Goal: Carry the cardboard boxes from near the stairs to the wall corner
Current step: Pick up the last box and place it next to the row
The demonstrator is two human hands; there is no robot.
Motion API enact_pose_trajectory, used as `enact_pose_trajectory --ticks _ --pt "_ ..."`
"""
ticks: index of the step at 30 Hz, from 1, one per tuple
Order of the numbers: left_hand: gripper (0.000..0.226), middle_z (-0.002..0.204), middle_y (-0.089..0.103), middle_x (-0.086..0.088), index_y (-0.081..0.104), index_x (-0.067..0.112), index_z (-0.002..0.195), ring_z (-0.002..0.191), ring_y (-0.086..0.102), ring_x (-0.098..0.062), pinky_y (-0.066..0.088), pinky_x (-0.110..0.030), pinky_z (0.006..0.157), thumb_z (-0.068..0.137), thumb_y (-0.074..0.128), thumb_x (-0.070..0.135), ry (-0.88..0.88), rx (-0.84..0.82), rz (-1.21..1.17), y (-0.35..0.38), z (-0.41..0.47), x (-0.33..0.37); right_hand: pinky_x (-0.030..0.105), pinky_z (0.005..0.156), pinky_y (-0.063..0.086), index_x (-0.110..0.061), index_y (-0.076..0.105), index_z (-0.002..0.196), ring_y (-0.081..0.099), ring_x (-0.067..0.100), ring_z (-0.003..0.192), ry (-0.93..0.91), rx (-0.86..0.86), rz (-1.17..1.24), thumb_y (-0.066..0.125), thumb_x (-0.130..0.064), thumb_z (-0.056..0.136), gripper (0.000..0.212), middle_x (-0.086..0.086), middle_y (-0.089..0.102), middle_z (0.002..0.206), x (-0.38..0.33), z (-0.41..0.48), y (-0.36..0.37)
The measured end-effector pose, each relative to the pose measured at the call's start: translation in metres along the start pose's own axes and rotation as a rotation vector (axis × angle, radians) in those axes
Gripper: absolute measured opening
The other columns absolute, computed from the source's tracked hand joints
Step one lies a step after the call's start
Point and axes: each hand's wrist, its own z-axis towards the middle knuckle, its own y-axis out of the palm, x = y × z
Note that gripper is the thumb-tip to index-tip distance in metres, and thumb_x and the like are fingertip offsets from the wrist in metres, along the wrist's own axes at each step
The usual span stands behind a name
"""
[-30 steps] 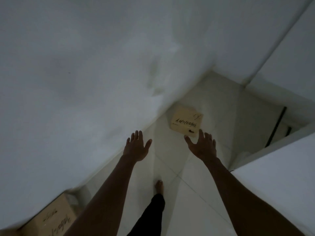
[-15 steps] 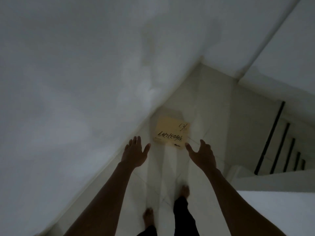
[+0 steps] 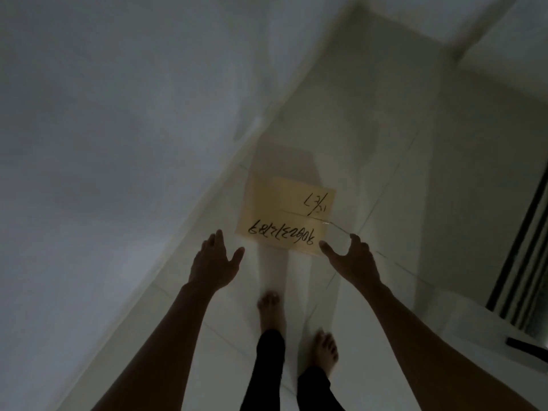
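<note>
A tan cardboard box with black handwriting on its top lies on the pale tiled floor, close to the white wall on the left. Both arms reach out toward it. My left hand hovers just short of the box's near left corner, fingers spread and empty. My right hand is at the box's near right corner, fingers curved and apart, thumb tip by the box edge; I cannot tell if it touches. Neither hand holds anything.
A white wall runs along the left. Stair steps with dark edges drop away at the right. My bare feet stand on the tiled floor just behind the box.
I have walked closer to the box, which now looks larger and sits right in front of my hands. Another box at the lower left has gone out of view.
</note>
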Motion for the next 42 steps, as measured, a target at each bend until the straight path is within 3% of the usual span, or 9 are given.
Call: enact_pose_trajectory --ticks 8,12,14,18,20,25,30,37,42 --pt "0.093 0.160 0.026 -0.022 0.011 0.003 0.157 0.146 0.030 -0.037 0.032 -0.048 0.114 0.093 0.051 0.058 -0.101 0.027 -0.232 0.072 0.212 -0.007 0.047 0.094 0.057 -0.001 0.028 0.155 0.058 0.041 0.127 0.119 0.110 0.184 0.069 -0.073 0.078 0.114 0.025 0.052 0.145 0.002 0.197 0.093" --pt "0.095 0.154 0.036 -0.022 0.017 0.004 0.155 0.139 0.040 -0.039 0.038 -0.049 0.110 0.089 0.055 0.062 -0.192 0.031 -0.416 0.099 0.273 -0.009 0.052 0.104 0.051 -0.003 0.024 0.158 0.053 0.041 0.133 0.253 0.142 0.330 0.076 -0.071 0.073 0.120 0.023 0.050 0.149 0.022 0.247 0.124" --pt "0.094 0.148 0.046 -0.020 0.025 0.008 0.153 0.130 0.050 -0.039 0.044 -0.052 0.106 0.086 0.055 0.068 -0.191 -0.018 -0.468 0.114 0.287 -0.009 0.050 0.097 0.055 -0.011 0.033 0.154 0.062 0.036 0.123 0.270 0.087 0.439 0.079 -0.068 0.072 0.110 0.015 0.059 0.140 0.034 0.256 0.133" --pt "0.066 0.119 0.065 -0.009 0.051 0.014 0.136 0.097 0.063 -0.028 0.054 -0.043 0.088 0.089 0.058 0.060 -0.157 0.029 -0.539 0.128 0.288 -0.008 0.049 0.084 0.062 -0.035 0.061 0.124 0.074 0.023 0.094 0.159 0.006 0.561 0.077 -0.065 0.075 0.059 0.002 0.076 0.114 0.038 0.254 0.136" --pt "0.060 0.111 0.066 -0.006 0.058 0.016 0.130 0.092 0.063 -0.026 0.054 -0.039 0.083 0.087 0.063 0.057 -0.190 0.023 -0.604 0.123 0.276 -0.011 0.050 0.084 0.062 -0.032 0.063 0.125 0.074 0.023 0.093 0.148 0.026 0.558 0.076 -0.063 0.078 0.058 0.002 0.076 0.111 0.035 0.245 0.131" --pt "0.062 0.118 0.069 -0.009 0.064 0.018 0.126 0.101 0.065 -0.030 0.055 -0.049 0.094 0.080 0.071 0.060 -0.301 0.061 -0.756 0.090 0.208 -0.031 0.051 0.086 0.062 -0.029 0.064 0.128 0.076 0.023 0.090 0.118 0.029 0.482 0.077 -0.068 0.073 0.069 -0.001 0.077 0.104 0.009 0.185 0.104" --pt "0.066 0.118 0.070 -0.007 0.064 0.019 0.128 0.106 0.066 -0.031 0.055 -0.048 0.095 0.079 0.068 0.064 -0.378 0.144 -0.802 0.019 0.088 -0.051 0.052 0.084 0.063 -0.032 0.064 0.121 0.077 0.025 0.091 0.041 -0.047 0.437 0.077 -0.080 0.053 0.084 -0.001 0.078 0.104 -0.035 0.086 0.062" --pt "0.054 0.097 0.069 -0.001 0.070 0.021 0.116 0.095 0.066 -0.026 0.054 -0.044 0.095 0.081 0.068 0.061 -0.459 0.329 -0.933 -0.073 -0.148 -0.094 0.048 0.096 0.058 -0.032 0.061 0.128 0.071 0.026 0.106 -0.149 -0.105 0.274 0.074 -0.082 0.058 0.087 -0.001 0.074 0.115 -0.092 -0.126 0.007" --pt "0.061 0.101 0.072 -0.005 0.069 0.020 0.122 0.093 0.067 -0.026 0.056 -0.039 0.087 0.080 0.069 0.063 -0.540 0.429 -1.079 -0.084 -0.331 -0.126 0.041 0.107 0.048 -0.028 0.058 0.139 0.062 0.027 0.123 -0.290 -0.130 0.170 0.075 -0.064 0.079 0.073 0.000 0.068 0.127 -0.095 -0.290 -0.013"
